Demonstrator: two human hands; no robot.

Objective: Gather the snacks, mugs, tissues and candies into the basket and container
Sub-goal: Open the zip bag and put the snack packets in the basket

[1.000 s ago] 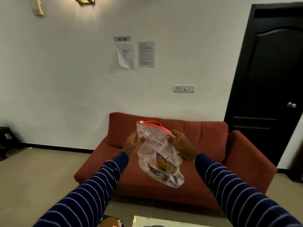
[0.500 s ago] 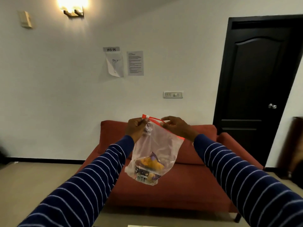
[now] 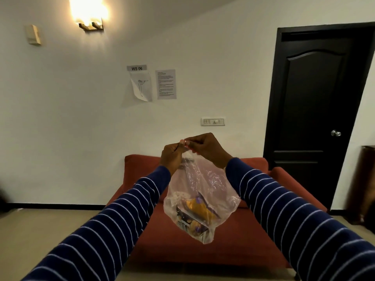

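Note:
A clear plastic zip bag (image 3: 205, 185) hangs in front of me at chest height. Purple and yellow candy packets (image 3: 195, 214) lie at its bottom. My left hand (image 3: 172, 157) and my right hand (image 3: 207, 149) pinch the bag's top edge together, fingertips touching each other. The red zip strip is hidden between my fingers. No basket, container, mug or tissue is in view.
A red sofa (image 3: 253, 246) stands behind the bag against a white wall. A black door (image 3: 316, 110) is at the right, with dark furniture (image 3: 365, 185) beside it. Beige floor (image 3: 40, 230) lies to the left. Papers (image 3: 152, 84) hang on the wall.
My hands have come together at the bag's top, closing its mouth and covering the red zip strip. The bag now hangs straight down. My view has tilted upward; the table edge is gone.

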